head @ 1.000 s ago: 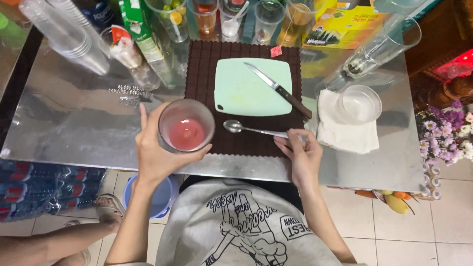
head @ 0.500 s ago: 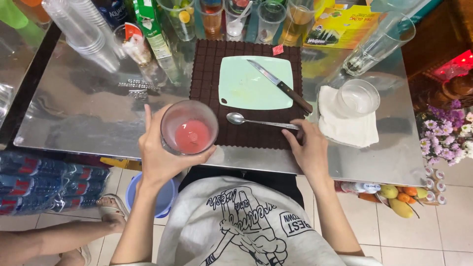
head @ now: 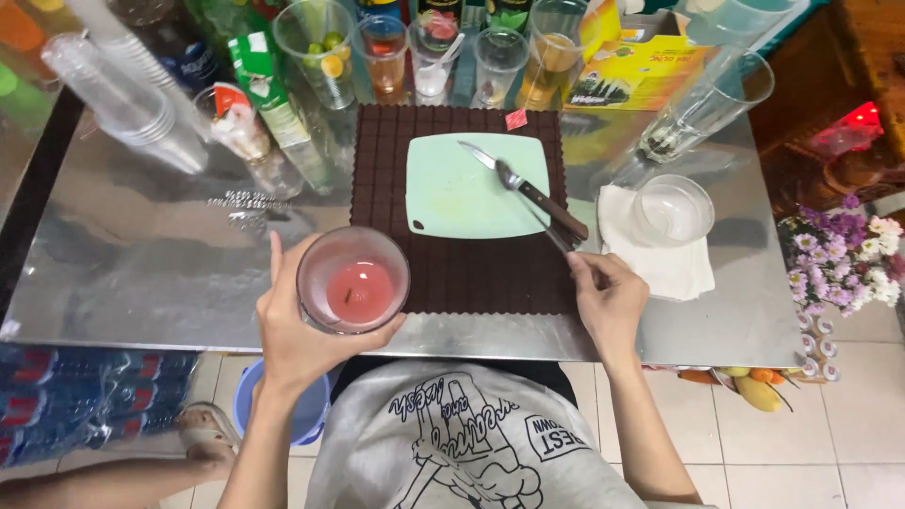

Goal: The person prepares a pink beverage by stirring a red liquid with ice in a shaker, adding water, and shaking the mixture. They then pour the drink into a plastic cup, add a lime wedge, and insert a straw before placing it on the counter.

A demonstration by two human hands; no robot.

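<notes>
Head view: left hand [head: 302,330] wrapped around pink-drink cup [head: 353,280] lower centre, right hand [head: 608,297] pinching spoon [head: 528,203] handle, bowl laid over knife [head: 528,191] on green board [head: 467,184]; better keep cup level, set spoon down gently.

The cutting board [head: 462,187] lies on the mat [head: 452,273], knife [head: 528,191] on it, napkin [head: 660,254] to its right.

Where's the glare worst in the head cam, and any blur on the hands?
Head view: the reflective metal tabletop throws broad glare, strongest on its left half, with mirrored streaks near the stacked plastic cups. The left hand around the glass of pink drink is sharp; the right hand on the spoon looks slightly soft. Wide-angle bending shows at the frame edges.
</notes>
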